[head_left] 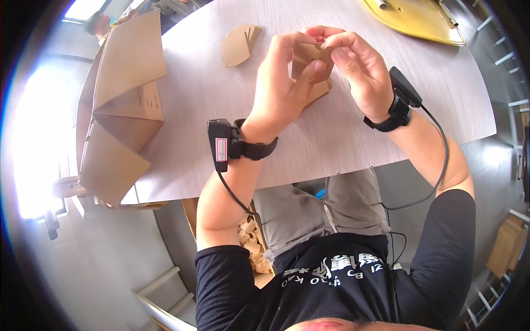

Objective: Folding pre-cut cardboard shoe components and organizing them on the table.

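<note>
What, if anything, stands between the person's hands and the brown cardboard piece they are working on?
Nothing visible: the left hand holds the brown cardboard piece, with the right hand at its upper edge. The large cardboard box stands off to the left, out of the way.

Likely a workshop: worktable (190,118), open carton (132,58), cardboard scraps (253,246).

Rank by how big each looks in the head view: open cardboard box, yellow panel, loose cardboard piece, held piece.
1. Open cardboard box
2. Yellow panel, cut off at the edge
3. Loose cardboard piece and held piece: unsure; the held one is partly hidden
</note>
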A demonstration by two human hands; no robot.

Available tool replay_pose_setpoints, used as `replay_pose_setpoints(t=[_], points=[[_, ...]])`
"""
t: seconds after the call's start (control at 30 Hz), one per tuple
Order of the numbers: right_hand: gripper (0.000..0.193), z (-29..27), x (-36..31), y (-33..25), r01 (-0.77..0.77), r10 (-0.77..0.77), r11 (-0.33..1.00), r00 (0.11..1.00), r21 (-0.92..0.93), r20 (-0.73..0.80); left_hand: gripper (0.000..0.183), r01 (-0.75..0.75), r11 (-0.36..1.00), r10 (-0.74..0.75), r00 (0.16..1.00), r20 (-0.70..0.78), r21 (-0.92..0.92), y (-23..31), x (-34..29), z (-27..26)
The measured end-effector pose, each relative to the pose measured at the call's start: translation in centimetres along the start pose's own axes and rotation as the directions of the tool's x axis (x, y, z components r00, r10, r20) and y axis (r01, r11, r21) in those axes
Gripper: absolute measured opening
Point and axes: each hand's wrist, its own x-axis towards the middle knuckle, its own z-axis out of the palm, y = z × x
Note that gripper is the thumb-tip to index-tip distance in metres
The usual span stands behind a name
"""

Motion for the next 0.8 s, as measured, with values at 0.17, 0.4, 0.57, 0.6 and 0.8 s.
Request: replay_pose_setpoints(t=[0.17, 0.4, 0.57, 0.6, 0.8], points=[[0.020, 0.9, -0.5, 0.9, -0.197, 0.219, 0.939, 0.974, 0.281, -0.051, 0.018, -0.021, 0.984, 0.036, 0.996, -0.083, 0.177, 0.7, 0.3, -0.1], [0.023, 1.8, -0.6, 0.8, -0.284, 0.362, 0.858, 0.926, 0.429, -0.110, 0.012, 0.145, 0.956, -0.183, 0.974, -0.136, -0.255, 0.7, -0.1, 2.7], [0.021, 2.6, -0.2, 0.2, -0.305, 0.380, 0.875, 0.914, 0.377, -0.142, 0.015, 0.108, 0.912, -0.184, 0.970, -0.159, -0.396, 0.6, -0.4, 2.9], [0.019, 2.6, -0.2, 0.2, -0.331, 0.406, 0.869, 0.902, 0.367, -0.148, 0.016, 0.155, 0.890, -0.240, 0.959, -0.151, -0.429, 1.1, -0.5, 2.8], [0.022, 1.7, 0.2, 1.2, -0.295, 0.300, 0.954, 0.938, 0.055, -0.173, 0.019, 0.294, 0.893, -0.346, 0.933, -0.102, -0.342, 1.6, -0.3, 2.1]])
